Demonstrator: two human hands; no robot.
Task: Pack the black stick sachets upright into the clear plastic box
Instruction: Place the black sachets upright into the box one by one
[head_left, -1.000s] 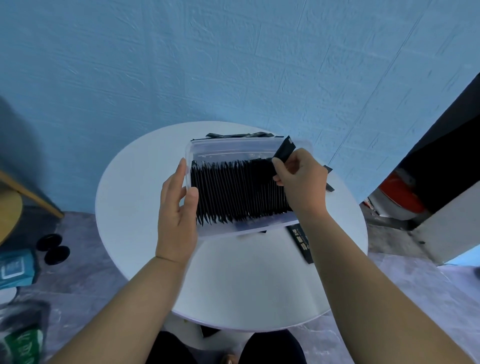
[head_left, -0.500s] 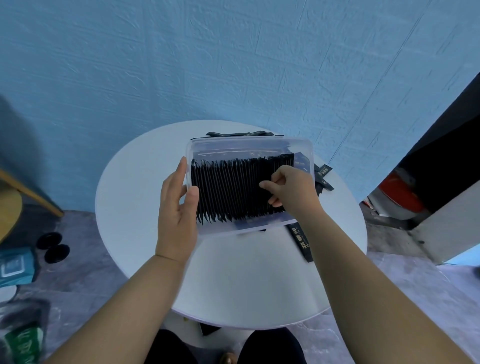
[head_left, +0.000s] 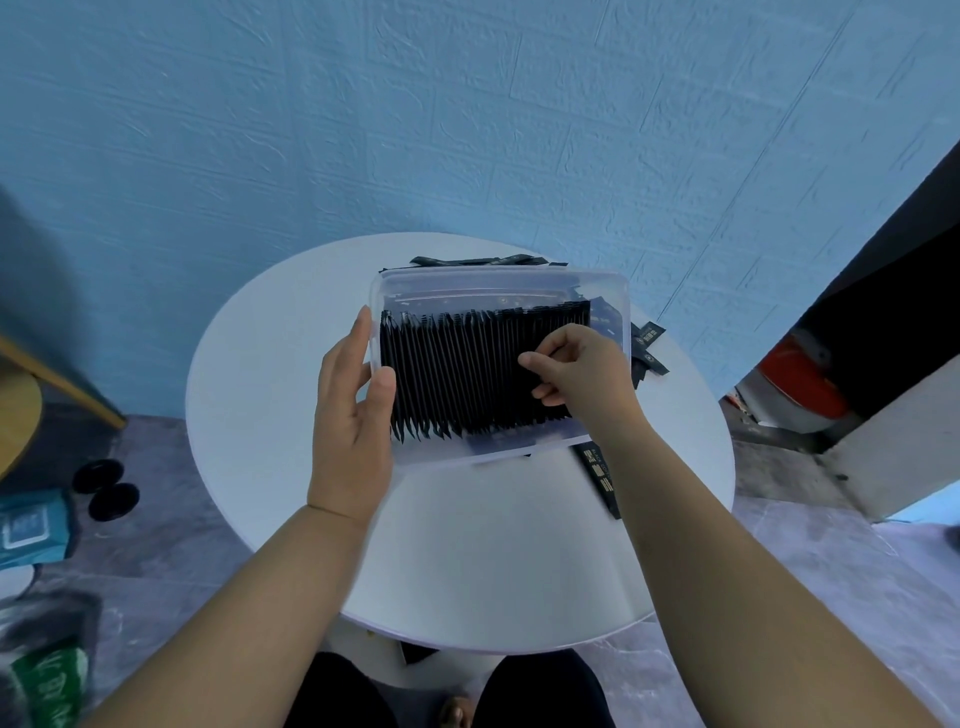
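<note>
Black, just changed: the stick sachet that the right hand (head_left: 582, 369) held raised a second ago is now down in the row of sachets (head_left: 467, 374), and the hand has slid leftward over the tops.
Meaning for the task: one more is packed. The row looks nearly wall to wall, so I judge little room is left.
Left hand (head_left: 353, 410): grips the left end of the clear plastic box (head_left: 498, 278), thumb hooked over the wall and fingers flat along the outside.
Box: rectangular with rounded corners and cloudy-clear walls, sitting on the round white table (head_left: 467, 561), toward its far side.
Row: thin, flat, glossy black strips standing on edge, close as comb teeth — their near tips are ragged.
Right hand: fingers bent, tips on the top edges right of centre; whether it pinches one I cannot tell.
Loose sachets (head_left: 602, 478): a few lie flat on the table just right of the box, with more behind it, showing pale print.
</note>
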